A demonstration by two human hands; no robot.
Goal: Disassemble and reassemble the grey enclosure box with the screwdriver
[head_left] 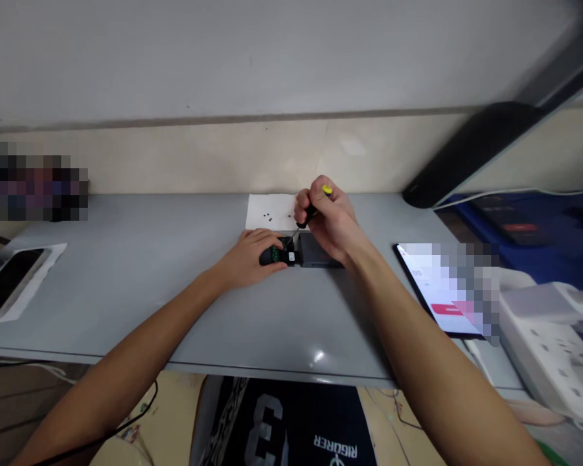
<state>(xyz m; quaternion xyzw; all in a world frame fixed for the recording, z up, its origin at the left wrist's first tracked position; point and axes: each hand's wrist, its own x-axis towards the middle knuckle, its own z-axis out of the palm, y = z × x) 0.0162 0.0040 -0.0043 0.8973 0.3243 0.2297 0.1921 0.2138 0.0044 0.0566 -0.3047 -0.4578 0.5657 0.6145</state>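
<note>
My right hand (333, 217) is wrapped round a screwdriver (327, 190) with a black handle and yellow end cap. The screwdriver's thin shaft slants down to the left, its tip at a small black device (268, 256). Some green, like a circuit board, shows on the device, and a small white label sits near its right end. With fingers on the far edge and thumb on the near edge, my left hand (252, 259) grips this device against the desk. Right of it lies a dark grey box-shaped case (315, 252), partly hidden under my right hand.
Several tiny dark screw-like bits lie on a white paper (257, 207) behind the device. A lit tablet (422, 275) and a white power strip (539, 336) are at the right. On the left, a black phone (12, 281) rests on white paper. A wall backs the grey desk (140, 259).
</note>
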